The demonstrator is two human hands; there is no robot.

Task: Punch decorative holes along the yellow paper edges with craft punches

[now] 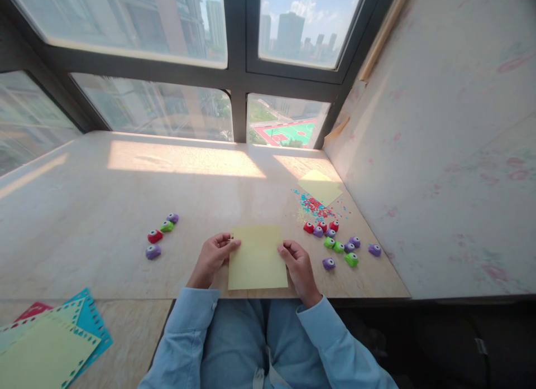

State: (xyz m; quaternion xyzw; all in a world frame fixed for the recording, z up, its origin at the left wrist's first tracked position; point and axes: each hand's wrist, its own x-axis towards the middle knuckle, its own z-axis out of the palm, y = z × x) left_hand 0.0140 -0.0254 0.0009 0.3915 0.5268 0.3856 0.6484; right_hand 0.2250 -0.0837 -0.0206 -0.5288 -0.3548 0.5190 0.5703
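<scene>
A plain pale yellow sheet of paper [257, 260] is held up near the table's front edge, between my two hands. My left hand [214, 256] pinches its left edge between thumb and fingers. On the opposite edge, my right hand [298, 266] grips the sheet the same way, thumb on top. To the right lie several small craft punches shaped like one-eyed figures, among them a green punch [351, 259], a purple punch [329, 264] and a red punch [309, 227]. Farther left, a short row of similar punches includes another red one [154, 236].
Red, blue and yellow paper bits [316, 206] are scattered at the right, beside another yellow sheet [320, 187]. Sheets with punched edges, yellow [46, 350] over blue [94, 327], lie at the lower left. A window [238, 107] bounds the back, a wall [452, 154] the right.
</scene>
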